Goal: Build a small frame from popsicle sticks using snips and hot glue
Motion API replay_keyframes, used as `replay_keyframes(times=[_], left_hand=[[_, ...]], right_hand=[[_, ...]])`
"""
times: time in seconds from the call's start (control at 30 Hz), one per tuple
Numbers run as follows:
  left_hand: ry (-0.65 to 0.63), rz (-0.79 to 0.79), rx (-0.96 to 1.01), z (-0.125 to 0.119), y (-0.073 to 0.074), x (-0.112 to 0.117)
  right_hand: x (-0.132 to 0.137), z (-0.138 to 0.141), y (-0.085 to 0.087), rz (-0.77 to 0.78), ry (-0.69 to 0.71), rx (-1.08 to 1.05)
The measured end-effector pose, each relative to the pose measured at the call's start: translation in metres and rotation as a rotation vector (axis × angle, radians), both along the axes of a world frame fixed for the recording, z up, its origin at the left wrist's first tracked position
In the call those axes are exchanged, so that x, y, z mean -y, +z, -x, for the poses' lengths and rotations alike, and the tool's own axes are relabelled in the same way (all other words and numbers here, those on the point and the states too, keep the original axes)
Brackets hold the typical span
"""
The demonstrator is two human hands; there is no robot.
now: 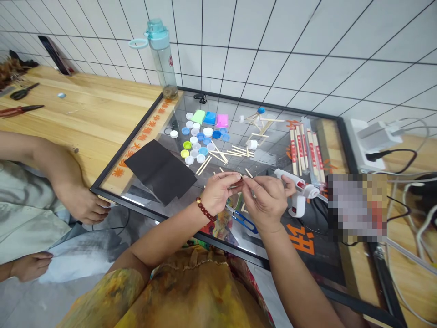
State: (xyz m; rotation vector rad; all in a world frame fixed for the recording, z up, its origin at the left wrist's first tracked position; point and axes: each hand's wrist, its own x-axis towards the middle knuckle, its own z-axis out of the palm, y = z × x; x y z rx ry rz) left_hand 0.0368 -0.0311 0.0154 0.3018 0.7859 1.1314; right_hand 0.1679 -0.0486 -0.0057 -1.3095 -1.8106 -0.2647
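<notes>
My left hand (218, 192), with a red bead bracelet (206, 211) at its wrist, and my right hand (268, 202) meet fingertip to fingertip above the glass panel. Both are closed in a pinch on something tiny that I cannot make out. Below them lie blue-handled scissors (244, 220), partly covered by my right hand. A white glue gun (297, 193) rests just right of that hand. Short wooden sticks (218, 152) are scattered beyond my fingers. To the left of my left hand lies black paper (161, 171).
Bottle caps (208, 132) and soft clay packs (210, 118) sit farther back, near a stick frame (257, 130). Packaged chopsticks (305, 150) lie right, by a power strip (370, 143) and cables. A water bottle (163, 64) stands at the back; another person's hand (89, 206) rests left.
</notes>
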Motion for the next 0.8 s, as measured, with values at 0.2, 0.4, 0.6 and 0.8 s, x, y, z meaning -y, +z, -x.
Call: replay_keyframes(times=[0.2,0.4,0.6,0.8], left_hand=[[-0.022,-0.014,-0.016,0.002,0.001,0.0],[0.013,0.003,-0.046,0.001,0.001,0.0],[0.07,-0.099,-0.124,0.001,0.003,0.001],[0.051,-0.188,-0.237,0.0,0.002,0.003]], right_hand=[[0.001,-0.002,-0.003,-0.05,0.011,0.031],[0.002,0.0,-0.001,-0.016,0.017,0.001],[0.002,0.005,0.011,0.128,0.041,-0.295],[0.002,0.005,0.011,0.147,0.067,-0.326]])
